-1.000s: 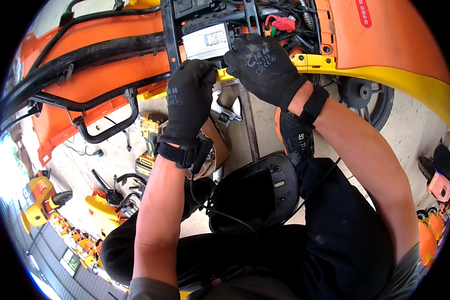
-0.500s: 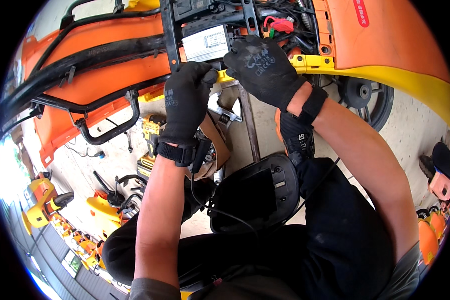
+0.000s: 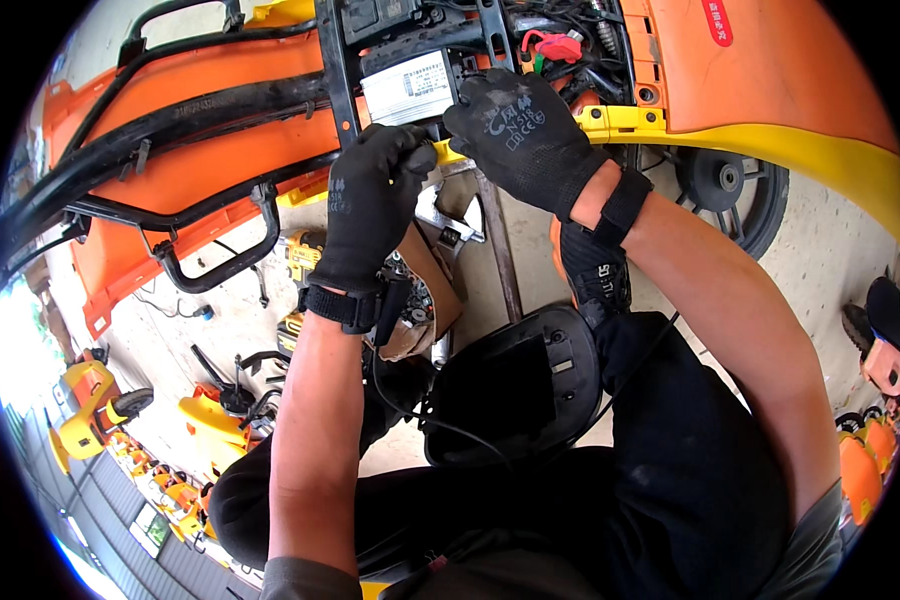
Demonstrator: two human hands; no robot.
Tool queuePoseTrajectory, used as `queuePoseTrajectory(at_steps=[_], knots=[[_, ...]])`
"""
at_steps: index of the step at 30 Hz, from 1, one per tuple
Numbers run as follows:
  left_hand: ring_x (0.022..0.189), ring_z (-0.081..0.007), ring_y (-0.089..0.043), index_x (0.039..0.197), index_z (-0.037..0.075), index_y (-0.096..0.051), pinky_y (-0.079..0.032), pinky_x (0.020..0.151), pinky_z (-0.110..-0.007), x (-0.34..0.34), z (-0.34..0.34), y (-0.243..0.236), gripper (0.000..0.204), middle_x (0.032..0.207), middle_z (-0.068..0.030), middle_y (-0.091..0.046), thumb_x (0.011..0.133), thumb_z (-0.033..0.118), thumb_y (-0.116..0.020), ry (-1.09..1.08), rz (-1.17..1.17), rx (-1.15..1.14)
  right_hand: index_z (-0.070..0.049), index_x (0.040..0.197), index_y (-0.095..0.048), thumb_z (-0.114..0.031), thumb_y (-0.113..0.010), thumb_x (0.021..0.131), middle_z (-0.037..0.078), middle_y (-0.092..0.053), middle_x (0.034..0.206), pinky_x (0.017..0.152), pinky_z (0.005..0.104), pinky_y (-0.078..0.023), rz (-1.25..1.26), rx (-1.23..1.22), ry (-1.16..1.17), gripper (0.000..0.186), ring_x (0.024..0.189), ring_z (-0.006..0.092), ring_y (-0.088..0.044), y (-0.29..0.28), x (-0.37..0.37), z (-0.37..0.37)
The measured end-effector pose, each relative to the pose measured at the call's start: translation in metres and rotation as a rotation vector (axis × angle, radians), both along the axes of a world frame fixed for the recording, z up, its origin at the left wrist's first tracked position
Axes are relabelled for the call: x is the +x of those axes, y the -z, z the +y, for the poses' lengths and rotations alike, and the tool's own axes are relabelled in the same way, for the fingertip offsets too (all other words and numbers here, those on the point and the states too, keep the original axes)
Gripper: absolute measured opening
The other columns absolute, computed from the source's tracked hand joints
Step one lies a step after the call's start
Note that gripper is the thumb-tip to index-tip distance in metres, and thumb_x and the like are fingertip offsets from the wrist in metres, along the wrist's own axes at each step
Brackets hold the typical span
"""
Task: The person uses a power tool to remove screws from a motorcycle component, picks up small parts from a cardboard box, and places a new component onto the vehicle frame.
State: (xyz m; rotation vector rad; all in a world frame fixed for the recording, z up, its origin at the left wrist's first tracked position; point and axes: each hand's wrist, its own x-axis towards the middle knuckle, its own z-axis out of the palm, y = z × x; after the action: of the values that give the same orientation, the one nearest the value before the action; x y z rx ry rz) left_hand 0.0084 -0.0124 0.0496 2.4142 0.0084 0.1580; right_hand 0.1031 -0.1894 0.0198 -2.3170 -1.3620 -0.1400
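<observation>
Both my hands wear black work gloves and meet at the near edge of an orange and yellow electric scooter (image 3: pixel 530 127). My left hand (image 3: pixel 370 205) is closed, its thumb and fingers pinched together just below a silver metal box with a white label (image 3: pixel 407 88); whatever sits in the pinch is hidden. Right of that box, my right hand (image 3: pixel 525 140) has its fingers curled down by the box's end, close to the black wiring (image 3: pixel 550 22). Its fingertips are out of sight behind the glove. A red connector (image 3: pixel 553 46) lies just beyond the right hand.
A black plastic tray-like cover (image 3: pixel 570 385) rests between my legs. Left of it stands a cardboard box (image 3: pixel 435 285) of small metal parts, beside a yellow power tool (image 3: pixel 303 250) and an adjustable wrench (image 3: pixel 460 228). A black wheel (image 3: pixel 735 195) is at the right.
Both hands stay almost where they were, the left forearm shifting slightly left. The whole view has drifted a little; nothing is visibly let go or picked up.
</observation>
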Motion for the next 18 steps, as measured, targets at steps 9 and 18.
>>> queuePoseTrajectory(at_steps=[9, 18], knots=[[0.066, -0.0183, -0.064, 0.089, 0.0, -0.069, -0.048, 0.061, -0.03, -0.002, -0.01, 0.002, 0.011, 0.076, -0.01, -0.068, 0.085, 0.009, -0.072, -0.195, 0.079, -0.003, -0.009, 0.092, -0.065, -0.015, -0.068, 0.077, 0.01, -0.062, 0.096, 0.078, 0.0417, -0.05, 0.008, 0.025, -0.009, 0.016, 0.095, 0.0285, -0.061, -0.001, -0.001, 0.0], [0.071, -0.0164, -0.066, 0.099, -0.001, -0.067, -0.051, 0.067, -0.029, 0.0, 0.004, 0.009, 0.016, 0.087, -0.0147, -0.068, 0.085, 0.007, -0.071, 0.018, -0.029, 0.002, -0.008, 0.089, -0.064, -0.014, -0.066, 0.077, 0.009, -0.062, 0.095, 0.077, 0.0406, -0.05, 0.021, 0.031, -0.016, 0.013, 0.094, 0.0277, -0.061, -0.002, 0.0, 0.001]])
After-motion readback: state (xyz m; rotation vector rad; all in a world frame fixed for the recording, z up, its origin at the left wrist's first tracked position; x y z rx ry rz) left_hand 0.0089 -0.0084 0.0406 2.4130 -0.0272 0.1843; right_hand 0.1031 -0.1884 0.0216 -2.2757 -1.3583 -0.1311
